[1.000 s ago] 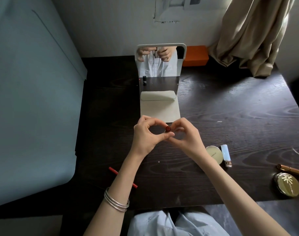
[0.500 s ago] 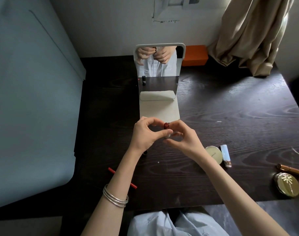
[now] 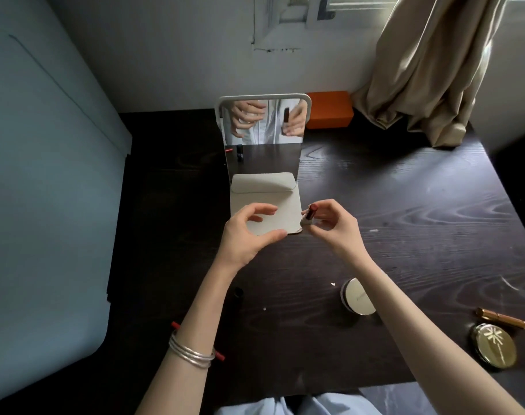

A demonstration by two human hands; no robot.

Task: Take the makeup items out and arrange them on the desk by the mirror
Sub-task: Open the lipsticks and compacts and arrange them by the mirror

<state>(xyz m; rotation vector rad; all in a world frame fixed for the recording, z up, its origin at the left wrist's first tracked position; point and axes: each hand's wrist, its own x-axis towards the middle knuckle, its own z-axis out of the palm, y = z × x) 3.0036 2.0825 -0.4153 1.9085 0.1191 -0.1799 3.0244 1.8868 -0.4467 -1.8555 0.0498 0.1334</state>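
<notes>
My right hand pinches an uncapped red lipstick by its pale base, tilted, just off the right edge of the mirror's white base. My left hand hovers over that base with fingers loosely curved and holds nothing. The standing mirror reflects both hands and the lipstick. A black cap stands on the dark desk beside my left forearm. A red pencil lies under that forearm, mostly hidden.
A round cream compact lies by my right forearm. A gold compact and a gold tube sit at the desk's right front. An orange box and a beige curtain are at the back. A blue panel borders the left.
My hands have come apart. The left hand let go of the lipstick and the right hand carried it a little to the right. The view has tilted slightly upward.
</notes>
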